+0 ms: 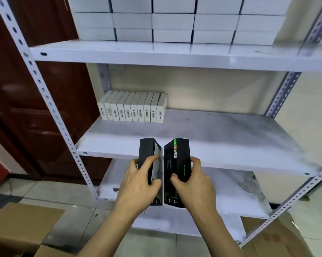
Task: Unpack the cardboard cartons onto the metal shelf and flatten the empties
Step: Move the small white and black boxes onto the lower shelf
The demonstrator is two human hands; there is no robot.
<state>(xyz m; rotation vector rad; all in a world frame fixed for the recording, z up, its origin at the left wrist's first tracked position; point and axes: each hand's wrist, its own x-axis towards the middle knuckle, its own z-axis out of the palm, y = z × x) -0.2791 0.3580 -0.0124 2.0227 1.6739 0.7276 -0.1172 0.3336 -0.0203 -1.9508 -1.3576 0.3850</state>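
Observation:
My left hand (137, 184) grips a black product box (150, 154) held on edge, fingers wrapped over its side. My right hand (195, 182) grips a second black box with green print (178, 160), also on edge. The two boxes stand side by side, nearly touching, in front of the middle board of the white metal shelf (221, 138). A row of several small white boxes (133, 110) stands upright at the back left of that board. Brown cardboard cartons (21, 227) lie on the floor at lower left.
The top board (156, 52) carries stacked white boxes (175, 21) across its width. A lower board (230, 191) sits under my hands. Flat cardboard (273, 238) lies on the floor at lower right. A dark red door (26, 108) stands to the left of the perforated shelf post (50, 101).

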